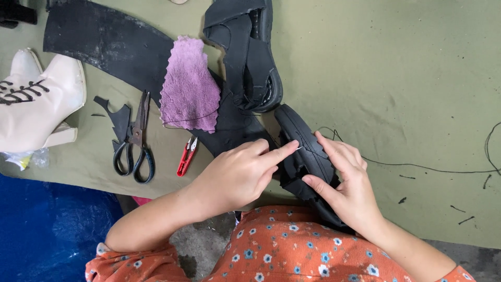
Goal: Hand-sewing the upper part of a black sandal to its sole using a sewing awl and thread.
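I see a black shoe (305, 156) held between both hands just above the lap, at the near edge of the olive cloth (396, 78) that covers the work surface. It is matte black, dusty in places, with a ragged, torn-looking edge along the side facing me and a rounded, smoother end farther away. Its long axis runs on a diagonal: the rounded end points up and to the left, toward the second black shoe (250, 52), while the other end drops down and right under the wrist (I cannot tell which end is toe or heel).

My right hand (349, 183) wraps the shoe from the right side, thumb pressed on the torn edge and fingers curled over the top. My left hand (237, 175) reaches across with forefinger and thumb pinched together at the shoe's upper side, where a small pale glint shows, likely a needle, too small to be sure. A dark thread (417, 167) trails off to the right across the cloth.

Farther left lie a purple rag (189, 86) on a black sheet (104, 42), scissors (136, 141), red snips (187, 155) and a cream boot (36, 99).
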